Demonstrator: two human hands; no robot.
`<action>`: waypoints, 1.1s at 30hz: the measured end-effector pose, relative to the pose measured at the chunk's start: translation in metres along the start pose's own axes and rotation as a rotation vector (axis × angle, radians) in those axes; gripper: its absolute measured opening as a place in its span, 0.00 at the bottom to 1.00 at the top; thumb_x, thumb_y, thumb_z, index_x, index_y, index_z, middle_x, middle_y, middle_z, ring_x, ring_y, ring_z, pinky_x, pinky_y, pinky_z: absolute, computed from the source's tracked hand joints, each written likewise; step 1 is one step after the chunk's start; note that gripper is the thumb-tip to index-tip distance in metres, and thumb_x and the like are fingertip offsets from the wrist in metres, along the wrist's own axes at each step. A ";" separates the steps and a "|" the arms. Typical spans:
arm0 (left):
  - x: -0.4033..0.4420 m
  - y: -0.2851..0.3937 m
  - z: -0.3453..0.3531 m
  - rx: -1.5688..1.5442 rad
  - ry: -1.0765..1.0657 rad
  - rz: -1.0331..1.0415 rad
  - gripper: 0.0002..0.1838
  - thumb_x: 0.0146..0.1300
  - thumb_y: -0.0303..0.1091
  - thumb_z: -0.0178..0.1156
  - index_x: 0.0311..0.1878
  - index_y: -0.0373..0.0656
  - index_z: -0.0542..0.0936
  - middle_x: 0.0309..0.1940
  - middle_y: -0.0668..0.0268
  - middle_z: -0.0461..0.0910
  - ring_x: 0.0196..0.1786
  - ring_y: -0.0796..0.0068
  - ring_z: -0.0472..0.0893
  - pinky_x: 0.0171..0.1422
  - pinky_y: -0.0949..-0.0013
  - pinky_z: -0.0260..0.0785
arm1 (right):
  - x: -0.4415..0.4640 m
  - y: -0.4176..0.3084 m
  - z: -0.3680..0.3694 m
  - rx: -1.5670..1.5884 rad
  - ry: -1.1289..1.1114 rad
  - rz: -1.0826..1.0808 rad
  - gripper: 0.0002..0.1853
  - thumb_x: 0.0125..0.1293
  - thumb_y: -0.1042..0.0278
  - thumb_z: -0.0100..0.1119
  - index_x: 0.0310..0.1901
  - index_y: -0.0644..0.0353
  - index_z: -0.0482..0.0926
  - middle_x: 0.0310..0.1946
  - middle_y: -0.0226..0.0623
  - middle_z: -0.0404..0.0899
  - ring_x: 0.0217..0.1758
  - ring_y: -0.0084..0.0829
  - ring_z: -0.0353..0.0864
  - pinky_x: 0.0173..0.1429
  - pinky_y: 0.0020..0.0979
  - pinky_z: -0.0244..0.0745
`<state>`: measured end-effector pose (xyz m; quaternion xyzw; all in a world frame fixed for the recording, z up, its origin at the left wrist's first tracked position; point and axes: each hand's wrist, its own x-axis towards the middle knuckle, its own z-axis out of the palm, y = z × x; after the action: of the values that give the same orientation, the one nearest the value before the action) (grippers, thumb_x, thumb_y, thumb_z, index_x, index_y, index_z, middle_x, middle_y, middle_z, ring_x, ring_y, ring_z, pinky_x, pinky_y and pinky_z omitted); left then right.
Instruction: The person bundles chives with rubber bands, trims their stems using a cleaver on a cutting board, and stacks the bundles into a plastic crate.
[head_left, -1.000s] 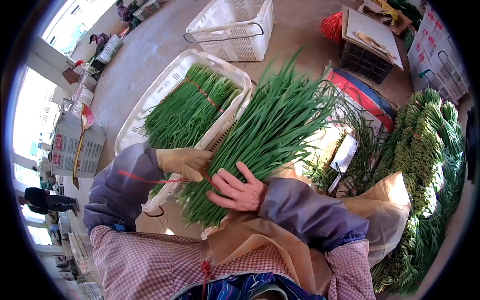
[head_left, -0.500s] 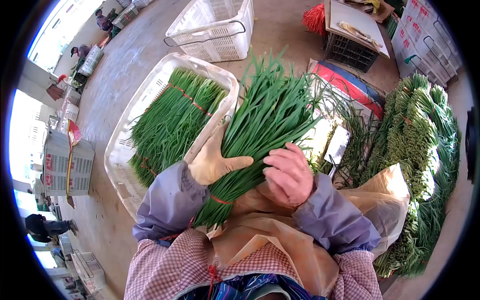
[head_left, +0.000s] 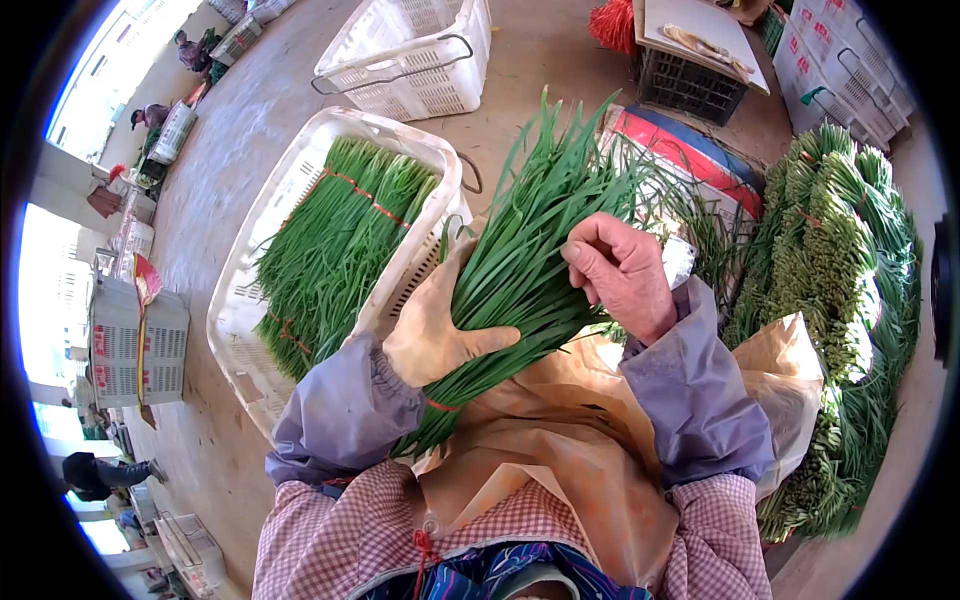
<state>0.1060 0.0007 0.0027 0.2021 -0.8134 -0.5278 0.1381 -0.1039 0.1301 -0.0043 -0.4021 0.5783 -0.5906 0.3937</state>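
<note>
My left hand [head_left: 435, 325], in a pale yellow glove, is wrapped round a bunch of garlic chives [head_left: 530, 240], its thumb laid across the leaves. A red tie circles the bunch below that hand, near my lap. My bare right hand [head_left: 630, 275] is at the bunch's right side with the fingers curled in and thumb and forefinger close together. Whatever is between those fingertips is too small to make out. Just left of the bunch, a white plastic crate [head_left: 240, 330] holds tied chives [head_left: 340, 240] laid in it.
Another white crate [head_left: 425, 85] stands ahead. At right lies a big heap of tied greens [head_left: 830, 300]. Behind the bunch are loose leaves, a red and blue sack [head_left: 680, 155] and a black crate [head_left: 690, 85] with a board on top. Other people work far left.
My right hand has lifted away from the bunch's lower leaves, up and to the right, and its fingers have curled. My left hand keeps its hold on the chives. The view has shifted slightly.
</note>
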 end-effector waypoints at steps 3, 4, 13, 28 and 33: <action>0.002 0.010 -0.001 0.010 -0.008 -0.012 0.54 0.50 0.42 0.79 0.72 0.26 0.57 0.61 0.49 0.74 0.65 0.61 0.73 0.71 0.61 0.64 | 0.000 0.019 0.003 -0.621 0.235 -0.521 0.05 0.69 0.71 0.62 0.39 0.60 0.76 0.22 0.41 0.76 0.21 0.39 0.77 0.26 0.33 0.70; 0.004 0.017 -0.001 0.013 -0.029 -0.025 0.53 0.51 0.42 0.78 0.72 0.27 0.58 0.62 0.51 0.74 0.66 0.63 0.73 0.72 0.62 0.64 | -0.003 0.020 0.006 -0.611 0.296 -0.506 0.05 0.68 0.71 0.63 0.39 0.60 0.76 0.24 0.47 0.75 0.24 0.49 0.77 0.28 0.37 0.72; 0.011 0.010 0.001 0.068 0.098 -0.081 0.40 0.58 0.38 0.73 0.68 0.29 0.65 0.55 0.52 0.78 0.57 0.65 0.78 0.64 0.63 0.70 | -0.017 0.037 -0.067 -0.927 0.776 -0.504 0.07 0.64 0.78 0.59 0.44 0.60 0.79 0.38 0.41 0.82 0.41 0.39 0.83 0.51 0.42 0.75; 0.012 -0.017 -0.006 -0.370 0.392 -0.358 0.20 0.60 0.25 0.62 0.55 0.29 0.77 0.44 0.59 0.84 0.40 0.72 0.83 0.47 0.70 0.76 | -0.078 0.069 0.045 -0.818 -0.024 -0.357 0.14 0.61 0.61 0.63 0.44 0.62 0.78 0.35 0.44 0.76 0.40 0.47 0.77 0.53 0.45 0.73; 0.012 -0.012 -0.002 -0.463 0.364 -0.339 0.23 0.61 0.25 0.63 0.59 0.28 0.74 0.47 0.57 0.84 0.45 0.71 0.83 0.54 0.68 0.75 | -0.063 0.054 0.037 -0.803 0.133 -0.551 0.16 0.57 0.65 0.67 0.46 0.60 0.78 0.39 0.40 0.76 0.42 0.44 0.76 0.48 0.42 0.73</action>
<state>0.0990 -0.0112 -0.0074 0.3885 -0.5887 -0.6692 0.2338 -0.0463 0.1740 -0.0591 -0.6216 0.6562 -0.4278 -0.0012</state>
